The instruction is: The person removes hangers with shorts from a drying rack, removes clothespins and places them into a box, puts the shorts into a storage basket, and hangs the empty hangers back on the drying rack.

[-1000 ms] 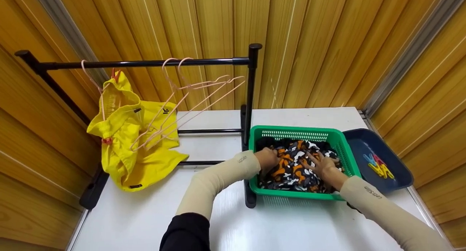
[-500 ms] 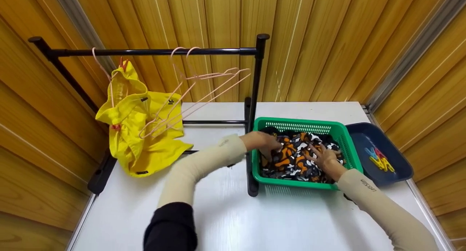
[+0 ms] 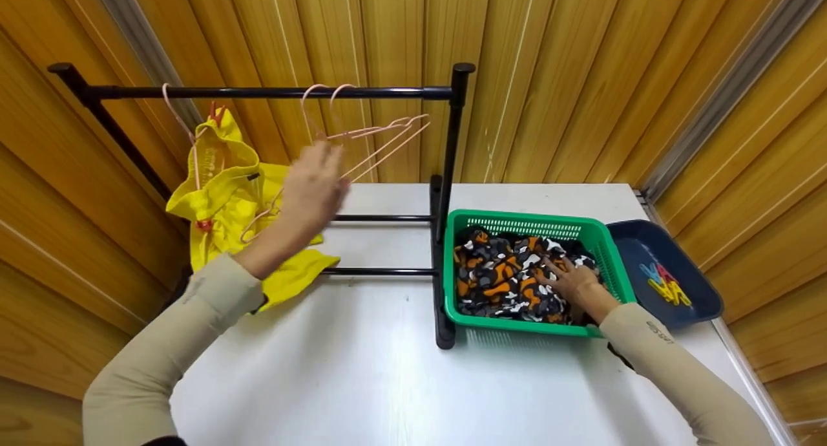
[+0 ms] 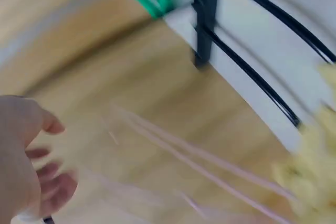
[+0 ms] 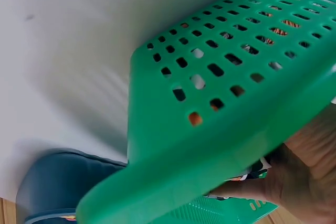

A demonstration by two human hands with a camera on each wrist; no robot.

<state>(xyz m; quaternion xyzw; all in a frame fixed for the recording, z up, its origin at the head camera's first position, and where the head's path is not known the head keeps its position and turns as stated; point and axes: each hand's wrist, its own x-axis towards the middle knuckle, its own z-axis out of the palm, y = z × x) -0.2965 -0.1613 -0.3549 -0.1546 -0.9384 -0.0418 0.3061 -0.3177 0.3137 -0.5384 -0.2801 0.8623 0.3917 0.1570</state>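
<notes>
My left hand (image 3: 314, 186) is raised in front of two pink wire hangers (image 3: 381, 154) on the rack's top bar. It is blurred, and the left wrist view shows its loosely bent fingers (image 4: 62, 190) with nothing in them, apart from a hanger (image 4: 202, 162). My right hand (image 3: 577, 284) rests with spread fingers on a camouflage-patterned cloth (image 3: 501, 279) in orange, black, white and grey. That cloth lies bunched inside a green plastic basket (image 3: 526, 328). In the right wrist view, the basket's rim partly hides the right hand (image 5: 299, 182).
A black rack (image 3: 258, 92) stands at the left and back. Yellow shorts (image 3: 223, 174) hang at its left on another pink hanger, with red clothespins. Right of the basket, a dark blue tray (image 3: 701, 304) holds several coloured clothespins (image 3: 669, 287). Wood-panel walls (image 3: 549, 77) surround the white table (image 3: 387, 381).
My left hand has left the cloth in the basket and moved left and up to the hangers. The right hand stays on the cloth. The view has shifted slightly.
</notes>
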